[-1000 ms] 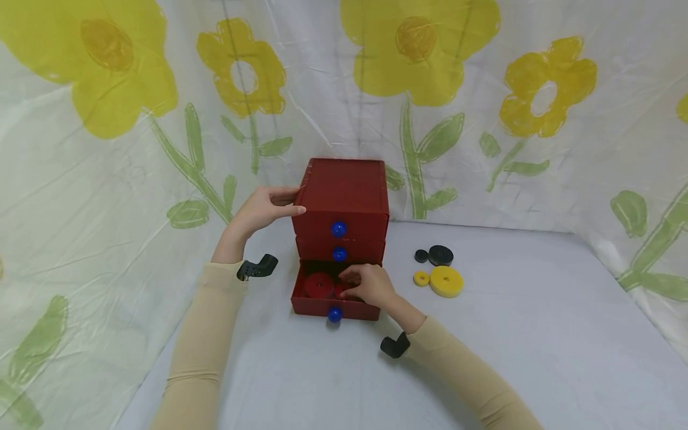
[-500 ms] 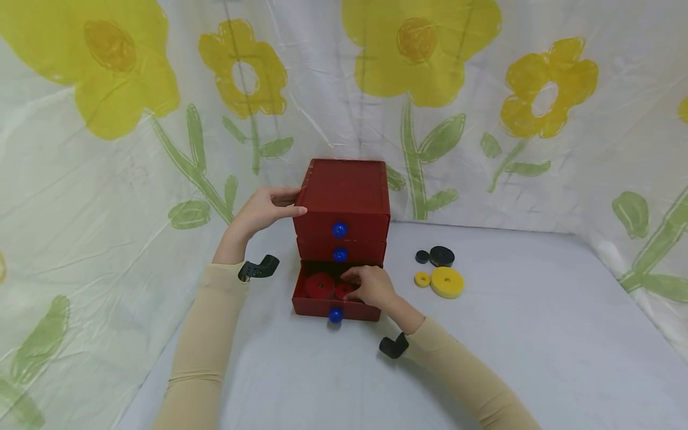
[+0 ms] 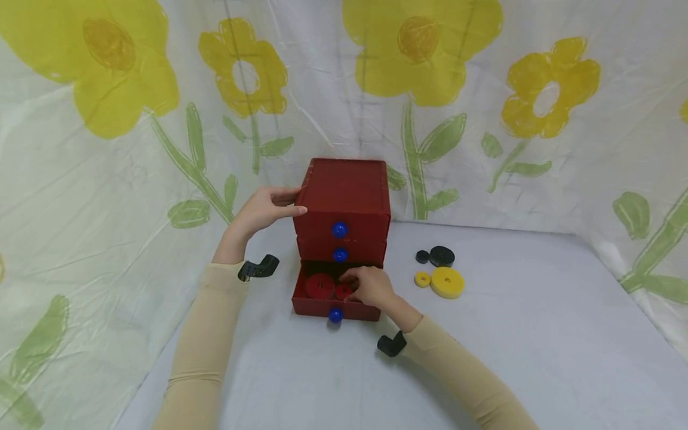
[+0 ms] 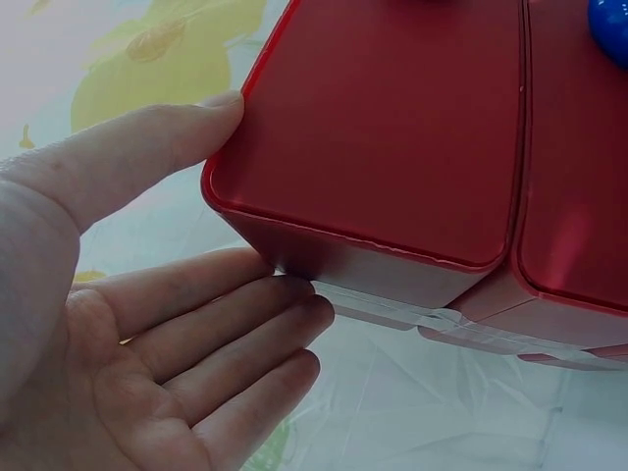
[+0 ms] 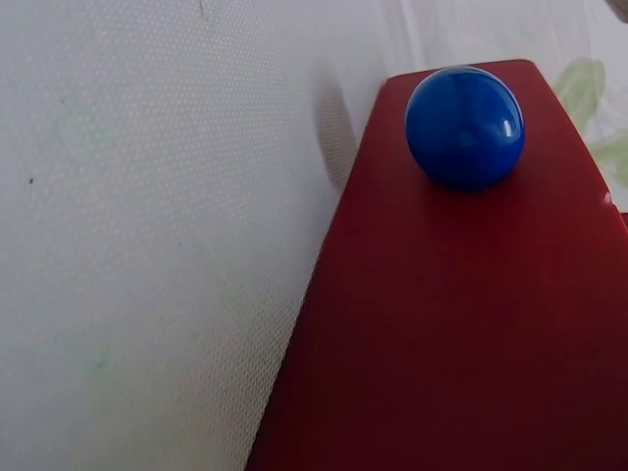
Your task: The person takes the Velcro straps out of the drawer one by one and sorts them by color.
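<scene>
A red cabinet (image 3: 344,186) of three stacked drawers with blue knobs stands on the table. My left hand (image 3: 263,210) rests against its upper left corner. The left wrist view shows the thumb (image 4: 162,147) at the edge and the other fingers fairly straight along the side. Pulled out is the bottom drawer (image 3: 312,307), holding a large red disc (image 3: 319,286) and a small red disc (image 3: 343,291), each with a centre hole. My right hand (image 3: 372,285) reaches into it, thumb and fingers curled about the small disc. The right wrist view shows only the drawer front and its blue knob (image 5: 465,128).
Right of the cabinet lie a small black disc (image 3: 422,257), a larger black disc (image 3: 442,256), a small yellow disc (image 3: 422,279) and a large yellow disc (image 3: 447,282). A flower-patterned sheet (image 3: 317,89) hangs behind the white-covered table (image 3: 510,334).
My right hand has shifted very slightly in the drawer, and more of the small red disc shows beside its fingers. My left hand has stayed at the cabinet corner.
</scene>
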The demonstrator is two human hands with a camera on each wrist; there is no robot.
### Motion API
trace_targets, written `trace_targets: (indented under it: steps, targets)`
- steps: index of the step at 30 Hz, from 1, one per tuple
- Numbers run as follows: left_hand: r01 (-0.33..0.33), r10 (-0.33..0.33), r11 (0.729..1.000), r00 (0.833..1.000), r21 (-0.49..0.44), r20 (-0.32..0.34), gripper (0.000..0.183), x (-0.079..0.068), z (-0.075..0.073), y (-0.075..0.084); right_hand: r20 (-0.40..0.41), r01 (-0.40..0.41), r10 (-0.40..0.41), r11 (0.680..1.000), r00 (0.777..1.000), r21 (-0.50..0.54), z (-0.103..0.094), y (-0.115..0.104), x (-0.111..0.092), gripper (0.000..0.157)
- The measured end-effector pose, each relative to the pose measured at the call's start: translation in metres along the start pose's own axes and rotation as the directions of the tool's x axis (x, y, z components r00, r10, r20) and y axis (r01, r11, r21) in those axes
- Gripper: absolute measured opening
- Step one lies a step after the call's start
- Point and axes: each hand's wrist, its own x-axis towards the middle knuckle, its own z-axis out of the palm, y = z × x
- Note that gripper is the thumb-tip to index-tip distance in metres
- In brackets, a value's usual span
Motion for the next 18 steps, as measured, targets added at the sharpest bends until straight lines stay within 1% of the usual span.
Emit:
trace_targets:
  steps: [12,18]
  targets:
    - [0.001,-0.001,1.000,1.000,0.002,-0.004,0.062,-0.0010,0.0000,0.0017,-0.007,-0.036,0.036,0.998,0.999,-0.043,0.0007,-0.0036,0.0008,0.038]
    - [-0.001,0.001,1.000,1.000,0.005,-0.004,0.062,-0.0016,0.0002,0.0034,-0.017,-0.035,0.033,0.996,0.999,-0.079,0.0013,-0.0037,0.0014,0.036]
